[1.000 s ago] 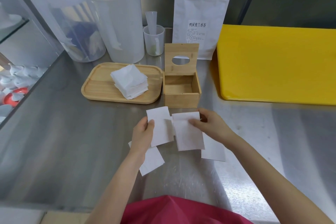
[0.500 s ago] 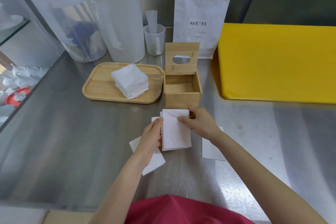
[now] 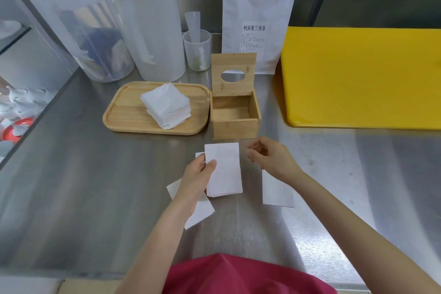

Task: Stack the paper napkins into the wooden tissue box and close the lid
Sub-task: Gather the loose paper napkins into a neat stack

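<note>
The wooden tissue box stands on the steel counter with its lid raised upright; the inside looks empty. Just in front of it, my left hand pinches a small stack of folded white napkins by its left edge. My right hand hovers to the right of that stack, fingers loosely curled, holding nothing. One loose napkin lies flat under my right wrist. Another loose napkin lies under my left forearm. A larger pile of napkins rests on the wooden tray left of the box.
A yellow cutting board lies to the right of the box. Behind it stand a white pouch, a small plastic cup and two large plastic containers. The counter's left edge drops to a lower shelf with dishes.
The two napkins held apart a second ago were brought together into one stack. My right hand has since let go of it and moved right; my left hand keeps hold.
</note>
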The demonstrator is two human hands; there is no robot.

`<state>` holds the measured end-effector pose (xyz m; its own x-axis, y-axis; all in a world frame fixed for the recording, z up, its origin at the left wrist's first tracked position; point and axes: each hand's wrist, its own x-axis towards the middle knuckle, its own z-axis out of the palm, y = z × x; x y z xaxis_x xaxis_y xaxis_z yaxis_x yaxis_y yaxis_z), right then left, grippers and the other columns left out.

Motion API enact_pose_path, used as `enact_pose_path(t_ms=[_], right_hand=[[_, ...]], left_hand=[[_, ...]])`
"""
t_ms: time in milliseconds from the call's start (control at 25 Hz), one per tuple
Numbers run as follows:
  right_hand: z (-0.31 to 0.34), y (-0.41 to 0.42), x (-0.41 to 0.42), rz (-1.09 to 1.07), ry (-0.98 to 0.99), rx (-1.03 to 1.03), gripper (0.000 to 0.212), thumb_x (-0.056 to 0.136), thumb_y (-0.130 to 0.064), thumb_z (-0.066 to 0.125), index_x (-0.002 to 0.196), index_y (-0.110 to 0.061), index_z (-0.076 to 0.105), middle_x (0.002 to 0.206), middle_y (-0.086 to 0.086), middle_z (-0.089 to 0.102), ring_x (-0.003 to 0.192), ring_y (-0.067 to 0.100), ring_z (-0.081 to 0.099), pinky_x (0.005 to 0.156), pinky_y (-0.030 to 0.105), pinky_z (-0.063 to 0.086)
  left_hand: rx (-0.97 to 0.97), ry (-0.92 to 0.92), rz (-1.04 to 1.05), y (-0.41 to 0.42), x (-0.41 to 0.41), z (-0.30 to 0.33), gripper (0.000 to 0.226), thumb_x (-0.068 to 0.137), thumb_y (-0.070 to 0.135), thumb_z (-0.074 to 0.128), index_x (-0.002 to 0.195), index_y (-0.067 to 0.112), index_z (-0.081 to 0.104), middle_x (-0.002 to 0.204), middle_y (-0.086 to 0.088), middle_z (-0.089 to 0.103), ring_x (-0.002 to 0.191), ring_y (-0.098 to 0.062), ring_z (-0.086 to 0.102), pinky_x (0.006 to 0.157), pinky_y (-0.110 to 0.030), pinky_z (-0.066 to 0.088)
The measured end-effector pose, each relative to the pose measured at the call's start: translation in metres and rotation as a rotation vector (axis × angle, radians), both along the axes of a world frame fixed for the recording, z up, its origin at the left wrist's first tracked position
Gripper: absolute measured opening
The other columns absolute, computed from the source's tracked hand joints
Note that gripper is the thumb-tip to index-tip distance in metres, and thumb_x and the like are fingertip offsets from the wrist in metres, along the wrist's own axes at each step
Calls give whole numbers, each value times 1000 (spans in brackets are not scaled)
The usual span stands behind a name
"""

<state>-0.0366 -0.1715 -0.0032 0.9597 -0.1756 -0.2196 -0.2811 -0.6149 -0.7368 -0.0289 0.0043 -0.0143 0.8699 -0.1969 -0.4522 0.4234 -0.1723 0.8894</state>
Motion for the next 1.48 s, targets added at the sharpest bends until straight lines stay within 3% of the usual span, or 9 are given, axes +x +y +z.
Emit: enact_pose_path(t_ms=[200, 360, 800, 920, 1000, 1040, 1200, 1280, 1480], right_hand=[[-18, -36, -13, 114, 143, -412, 34, 89, -22, 57, 120, -10, 52, 120, 11, 56, 111, 26, 53, 90, 36, 48], [-29, -46, -13, 131, 281, -601, 42, 88, -28, 59, 125, -15, 48, 128, 13, 46, 120, 30, 42, 100, 39, 38], [-35, -45, -10, 24, 361, -472, 38, 86, -30, 60, 118, -11, 52, 125, 15, 50, 120, 31, 41, 97, 40, 40], [-36, -41, -15, -13, 264, -378, 11, 86, -23, 59, 91, -16, 54, 107, 12, 57, 101, 28, 51, 80, 32, 45], [-32, -34, -18, -69, 196, -215, 13, 86, -21, 59, 82, -15, 48, 92, 6, 57, 84, 22, 51, 60, 22, 41], [-29, -29, -19, -83, 168, -148, 13, 87, -22, 59, 83, -14, 49, 89, 4, 56, 82, 21, 50, 56, 19, 38], [-4, -15, -19, -96, 57, 76, 23, 92, -21, 52, 111, -9, 57, 98, 1, 56, 89, 18, 52, 74, 28, 42], [12, -13, -18, -86, 18, 139, 27, 94, -14, 44, 119, -11, 54, 101, 0, 54, 93, 17, 51, 74, 27, 42], [40, -11, -15, 95, -28, 176, 19, 93, -8, 41, 99, -22, 53, 79, -13, 55, 73, 5, 54, 58, 10, 43]], left_hand=[[-10, 21, 21, 0, 1, 1, 27, 96, 13, 41, 79, 28, 56, 98, -5, 62, 93, -21, 57, 81, -33, 42], [-16, 35, 30, 2, 1, -2, 25, 97, 14, 40, 84, 28, 57, 97, 0, 65, 97, -21, 60, 84, -33, 44], [8, 43, 40, 2, 1, -2, 26, 96, 15, 42, 79, 28, 57, 92, -1, 63, 91, -20, 58, 81, -32, 42], [26, 29, 25, 3, 1, -5, 27, 96, 14, 41, 78, 28, 56, 91, -3, 61, 89, -20, 55, 80, -33, 40], [39, 16, 11, 3, 0, -7, 28, 96, 14, 41, 79, 29, 56, 91, -1, 62, 89, -19, 57, 79, -33, 41], [43, 14, 11, 3, 0, -8, 28, 96, 13, 41, 79, 30, 56, 92, -1, 63, 89, -19, 58, 80, -33, 42], [46, 6, 46, 4, 2, -7, 27, 96, 15, 41, 80, 30, 56, 98, -3, 62, 94, -20, 57, 81, -32, 42], [40, -6, 64, 4, 3, -2, 27, 96, 15, 41, 80, 31, 56, 97, -1, 62, 94, -20, 57, 80, -31, 42], [50, 2, 92, 5, 7, 1, 18, 97, 18, 39, 94, 23, 56, 101, -4, 62, 97, -22, 58, 77, -31, 42]])
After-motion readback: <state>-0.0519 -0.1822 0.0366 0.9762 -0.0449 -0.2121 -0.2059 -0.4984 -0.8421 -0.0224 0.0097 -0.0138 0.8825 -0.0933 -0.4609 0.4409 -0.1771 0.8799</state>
